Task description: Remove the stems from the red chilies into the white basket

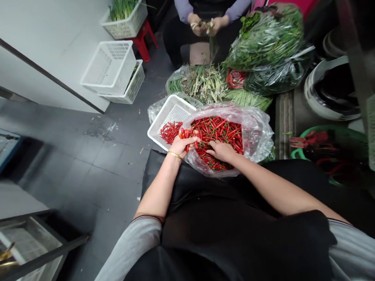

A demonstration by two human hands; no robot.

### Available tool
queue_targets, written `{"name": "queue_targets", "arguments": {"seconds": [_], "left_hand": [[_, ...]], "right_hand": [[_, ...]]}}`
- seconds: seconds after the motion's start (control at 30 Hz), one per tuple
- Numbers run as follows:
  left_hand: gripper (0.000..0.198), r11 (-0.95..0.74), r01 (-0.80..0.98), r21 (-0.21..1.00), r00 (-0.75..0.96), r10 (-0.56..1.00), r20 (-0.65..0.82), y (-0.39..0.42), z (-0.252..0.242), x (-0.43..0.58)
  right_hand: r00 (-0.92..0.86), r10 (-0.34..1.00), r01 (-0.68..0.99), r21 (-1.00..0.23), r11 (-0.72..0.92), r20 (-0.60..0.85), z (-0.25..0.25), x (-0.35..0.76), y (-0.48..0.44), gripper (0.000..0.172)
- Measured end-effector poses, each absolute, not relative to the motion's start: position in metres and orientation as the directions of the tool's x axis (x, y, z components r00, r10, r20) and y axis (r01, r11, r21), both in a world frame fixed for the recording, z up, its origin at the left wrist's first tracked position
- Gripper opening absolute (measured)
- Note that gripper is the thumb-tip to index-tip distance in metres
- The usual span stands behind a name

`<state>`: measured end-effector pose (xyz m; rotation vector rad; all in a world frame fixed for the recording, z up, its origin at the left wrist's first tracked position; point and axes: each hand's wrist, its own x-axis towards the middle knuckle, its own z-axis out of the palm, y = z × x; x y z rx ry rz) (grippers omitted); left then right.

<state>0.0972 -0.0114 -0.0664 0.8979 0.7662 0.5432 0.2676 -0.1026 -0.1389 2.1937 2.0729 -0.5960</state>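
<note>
Red chili peppers [218, 125] with green stems fill an open clear plastic bag [257, 129] in front of my lap. My left hand [184, 146], a gold bangle at its wrist, is closed around several red chilies at the bag's left rim. Inside the bag, my right hand [223, 151] has its fingers bent down onto the chilies; its fingertips are partly hidden among them and seem to pinch one. Left of the bag, a white perforated basket [157, 132] holds a heap of loose red chilies [170, 132], close beside my left hand.
Opposite me, a person's hands [208, 26] hold pale-rooted stalks. Between us lie trimmed greens [207, 82] and bagged leafy vegetables [268, 38]. White baskets [108, 69] and a red stool [145, 38] stand at back left. Buckets [331, 89] and a green basin [351, 139] are on the right.
</note>
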Motion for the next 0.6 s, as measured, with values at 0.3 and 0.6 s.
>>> {"name": "queue_targets", "arguments": {"seconds": [0.3,0.6], "left_hand": [[0.038,0.570,-0.133,0.811,0.651,0.667,-0.362,-0.023,-0.088,0.113],[0.035,0.635,-0.027,0.772,0.683,0.576,-0.450,-0.039,-0.084,0.127]], "right_hand": [[0.246,0.966,0.524,-0.827,-0.206,-0.084,-0.119,0.292,-0.099,0.019],[0.069,0.956,0.928,-0.371,0.043,0.285,-0.088,0.270,-0.102,0.028]]}}
